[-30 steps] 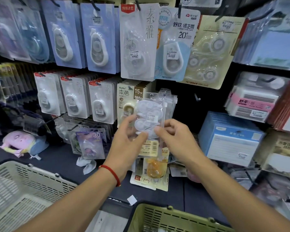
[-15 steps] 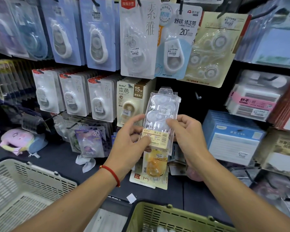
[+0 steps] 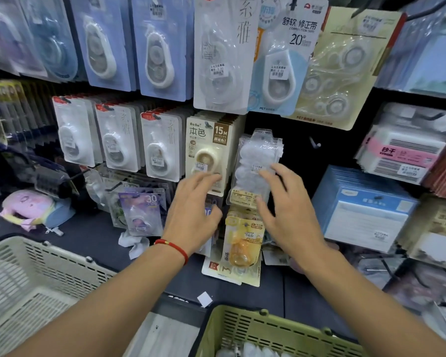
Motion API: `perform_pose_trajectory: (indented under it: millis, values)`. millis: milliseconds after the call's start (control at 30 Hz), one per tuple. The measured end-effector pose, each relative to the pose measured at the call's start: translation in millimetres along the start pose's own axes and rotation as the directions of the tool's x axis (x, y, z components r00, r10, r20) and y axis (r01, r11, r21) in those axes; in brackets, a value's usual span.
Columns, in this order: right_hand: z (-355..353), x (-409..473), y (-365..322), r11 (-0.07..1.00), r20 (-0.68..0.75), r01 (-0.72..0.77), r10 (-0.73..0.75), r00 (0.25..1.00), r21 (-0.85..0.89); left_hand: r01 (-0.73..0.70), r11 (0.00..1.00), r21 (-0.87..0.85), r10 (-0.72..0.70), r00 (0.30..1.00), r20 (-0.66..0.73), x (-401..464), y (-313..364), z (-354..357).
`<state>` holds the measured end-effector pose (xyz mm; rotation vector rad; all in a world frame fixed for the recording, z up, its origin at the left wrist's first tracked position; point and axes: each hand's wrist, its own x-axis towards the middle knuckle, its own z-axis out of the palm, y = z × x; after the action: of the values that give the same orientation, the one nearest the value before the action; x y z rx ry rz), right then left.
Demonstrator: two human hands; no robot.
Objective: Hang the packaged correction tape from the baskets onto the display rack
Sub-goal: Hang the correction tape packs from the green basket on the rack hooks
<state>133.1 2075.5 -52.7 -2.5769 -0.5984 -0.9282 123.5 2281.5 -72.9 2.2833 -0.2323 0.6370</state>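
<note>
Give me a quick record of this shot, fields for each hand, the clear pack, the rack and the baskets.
left hand: open, holding nothing, before the 15M pack
right hand: open, fingers at the clear pack
clear pack: hanging on the rack
green basket: bottom centre
cream basket: bottom left

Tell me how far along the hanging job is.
Done: a clear correction tape pack hangs on the rack beside the beige 15M packs. In hand: nothing; the left hand and right hand are open, right fingers over that pack. Left: more packages show in the green basket.
</note>
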Motion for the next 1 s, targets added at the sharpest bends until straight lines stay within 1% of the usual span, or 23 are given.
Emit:
perform_pose_trajectory:
  millis: [33,67,100,167,233,333,400,567,633,700,800,867,900,933,967,1000]
  values:
    - [5.1,1.5,0.4,0.995,0.038,0.084,-0.082,0.996,-0.048,-0.031,0.999,0.041,0.032,0.999,-0.023,3.2,-2.0,0.1]
    - [10.8,4.8,1.0,0.987,0.094,0.130,-0.122,0.988,-0.094,-0.058,0.995,0.082,0.061,0.998,-0.031,5.9,-4.5,0.7]
    - [16.9,9.0,2.0,0.979,0.154,0.142,-0.119,0.981,-0.148,-0.078,0.990,0.119,0.081,0.996,-0.023,8.0,-6.9,1.7]
    - [30.3,19.3,7.7,0.957,0.218,0.120,-0.062,0.974,-0.264,-0.092,0.980,0.179,0.090,0.996,0.017,8.5,-11.4,4.3]
    - [42.8,31.2,15.3,0.933,0.222,0.094,-0.015,0.975,-0.348,-0.100,0.972,0.214,0.093,0.995,0.043,7.2,-16.0,6.2]
    - [58.1,53.8,27.7,0.909,0.224,0.060,0.037,0.974,-0.413,-0.113,0.966,0.233,0.101,0.993,0.062,7.0,-19.9,7.3]
    - [65.5,70.8,36.2,0.903,0.260,0.029,0.092,0.961,-0.428,-0.119,0.963,0.241,0.104,0.992,0.070,6.9,-20.9,8.3]
    - [73.7,101.9,54.1,0.916,0.351,-0.036,0.190,0.917,-0.400,-0.159,0.950,0.269,0.139,0.986,0.089,5.1,-21.9,10.5]
    - [69.1,99.9,53.3,0.926,0.376,-0.040,0.192,0.906,-0.376,-0.179,0.948,0.265,0.160,0.983,0.094,4.6,-21.4,9.1]
    - [58.1,83.6,47.9,0.950,0.374,-0.054,0.173,0.911,-0.308,-0.194,0.945,0.265,0.169,0.979,0.113,1.7,-20.6,8.0]
    - [37.3,30.3,37.6,0.987,0.332,-0.080,0.122,0.935,-0.136,-0.225,0.934,0.278,0.186,0.969,0.161,-12.4,-22.2,8.2]
    - [23.4,-17.2,32.1,0.994,0.301,-0.099,0.110,0.947,-0.054,-0.250,0.925,0.287,0.189,0.956,0.226,-32.3,-25.9,13.6]
    - [18.7,-42.0,30.7,0.993,0.308,-0.112,0.116,0.944,-0.032,-0.255,0.924,0.284,0.179,0.947,0.268,-46.9,-29.2,18.6]
    - [15.6,-66.3,31.2,0.992,0.338,-0.126,0.126,0.933,-0.022,-0.251,0.929,0.273,0.161,0.936,0.312,-64.8,-33.2,25.4]
    - [14.8,-89.9,33.3,0.989,0.398,-0.146,0.142,0.906,-0.021,-0.239,0.937,0.257,0.137,0.923,0.360,-86.2,-37.6,32.9]
    - [16.0,-112.7,35.9,0.984,0.496,-0.172,0.167,0.852,-0.036,-0.225,0.944,0.240,0.111,0.904,0.412,-110.6,-41.5,41.0]
